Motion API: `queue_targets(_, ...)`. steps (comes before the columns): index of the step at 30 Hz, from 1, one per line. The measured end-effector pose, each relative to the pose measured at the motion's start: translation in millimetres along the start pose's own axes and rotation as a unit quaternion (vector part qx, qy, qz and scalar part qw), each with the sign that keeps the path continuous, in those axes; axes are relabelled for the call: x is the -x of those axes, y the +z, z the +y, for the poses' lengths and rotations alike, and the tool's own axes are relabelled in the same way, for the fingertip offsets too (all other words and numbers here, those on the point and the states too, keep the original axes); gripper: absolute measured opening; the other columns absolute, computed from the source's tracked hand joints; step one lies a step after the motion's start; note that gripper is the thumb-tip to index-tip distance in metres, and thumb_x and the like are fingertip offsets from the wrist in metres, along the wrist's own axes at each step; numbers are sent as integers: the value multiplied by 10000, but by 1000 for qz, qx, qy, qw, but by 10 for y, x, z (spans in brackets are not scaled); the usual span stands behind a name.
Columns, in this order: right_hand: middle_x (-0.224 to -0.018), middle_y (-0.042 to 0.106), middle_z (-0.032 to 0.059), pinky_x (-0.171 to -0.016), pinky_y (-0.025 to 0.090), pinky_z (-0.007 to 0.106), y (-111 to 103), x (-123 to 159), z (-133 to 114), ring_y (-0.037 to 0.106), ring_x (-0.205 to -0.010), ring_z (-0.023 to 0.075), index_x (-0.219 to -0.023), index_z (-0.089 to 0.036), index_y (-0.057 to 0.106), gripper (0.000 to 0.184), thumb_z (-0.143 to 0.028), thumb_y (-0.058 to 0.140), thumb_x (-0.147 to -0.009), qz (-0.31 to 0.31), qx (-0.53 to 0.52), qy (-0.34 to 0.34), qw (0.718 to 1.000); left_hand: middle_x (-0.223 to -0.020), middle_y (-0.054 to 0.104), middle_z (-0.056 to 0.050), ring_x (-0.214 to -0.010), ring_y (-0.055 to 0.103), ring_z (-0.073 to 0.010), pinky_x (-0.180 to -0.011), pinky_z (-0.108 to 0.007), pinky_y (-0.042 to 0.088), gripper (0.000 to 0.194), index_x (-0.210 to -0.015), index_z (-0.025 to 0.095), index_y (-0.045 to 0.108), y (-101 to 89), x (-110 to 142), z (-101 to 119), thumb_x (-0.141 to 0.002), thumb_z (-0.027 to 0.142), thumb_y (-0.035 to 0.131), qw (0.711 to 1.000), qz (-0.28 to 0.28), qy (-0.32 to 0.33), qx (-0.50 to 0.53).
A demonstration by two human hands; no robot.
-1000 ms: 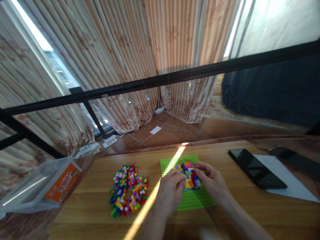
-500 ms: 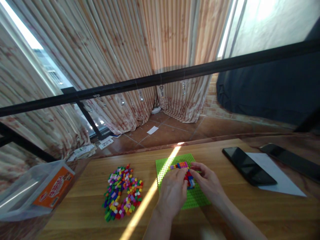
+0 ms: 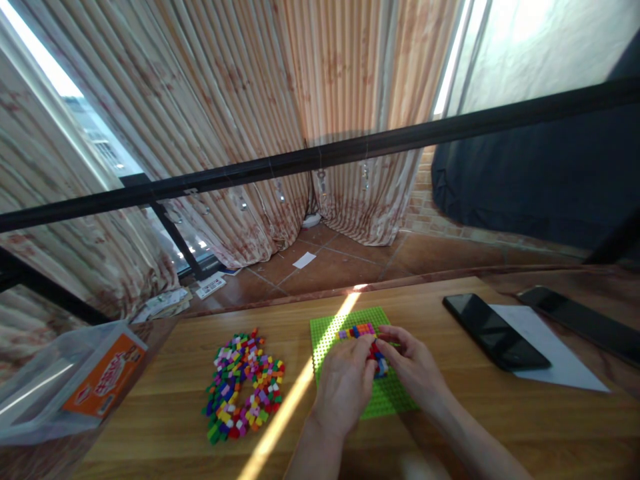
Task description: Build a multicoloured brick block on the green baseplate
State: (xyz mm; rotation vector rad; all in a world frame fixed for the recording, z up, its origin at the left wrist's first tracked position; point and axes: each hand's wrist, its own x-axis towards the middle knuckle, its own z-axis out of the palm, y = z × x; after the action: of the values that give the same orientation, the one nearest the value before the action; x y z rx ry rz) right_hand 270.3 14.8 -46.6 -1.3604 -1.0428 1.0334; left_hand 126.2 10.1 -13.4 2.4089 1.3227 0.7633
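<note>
A green studded baseplate [image 3: 395, 400] lies on the table, with a patch of small colourful bricks [image 3: 364, 329] pressed onto its middle. My left hand [image 3: 346, 377] rests over the left part of that patch, its fingers curled and their tips mostly hidden. From the right comes my right hand [image 3: 417, 365], thumb and forefinger drawn together at the bricks, close to the left fingertips. Whatever sits between the fingers is too small and covered to name. Blue, red and white bricks show in the gap between the hands.
A heap of loose multicoloured bricks [image 3: 245, 387] spreads left of the baseplate. A clear plastic box [image 3: 45, 393] with an orange label stands at the far left. To the right, a black phone [image 3: 495, 331] partly covers white paper [image 3: 565, 367]; another dark device [image 3: 580, 320] lies beyond.
Both hands stay over the bricks; the right fingers have shifted very slightly toward the left hand. The whole view has drifted a little.
</note>
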Motion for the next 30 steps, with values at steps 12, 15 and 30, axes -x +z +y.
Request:
queue_targets(12, -905, 695, 91, -607, 541, 297, -7, -30, 47, 664, -703, 190, -964, -161, 620, 401, -429, 675, -671, -21, -38, 13, 999, -1069, 653, -47, -962, 609, -192, -882, -361, 512, 370, -1202, 219, 495, 93, 38, -39, -846, 122, 522, 1000, 20, -9, 17)
queue_targets(15, -896, 701, 82, -606, 542, 293, -10, -17, 28, 669, -698, 188, -969, -165, 620, 405, -422, 678, -662, -24, -40, 15, 999, -1077, 656, -48, -968, 616, -182, -882, -338, 521, 401, -1223, 219, 487, 123, 57, -32, -841, 100, 511, 999, 34, -19, 38)
queue_targets(30, -944, 719, 105, -643, 553, 303, -9, 13, -21, 688, -759, 206, -982, -161, 635, 366, -348, 673, -669, -35, -43, 11, 998, -1160, 638, -72, -1056, 598, -193, -940, -346, 499, 449, -1291, 210, 442, 138, 78, 64, -860, 85, 446, 997, 36, -39, 54)
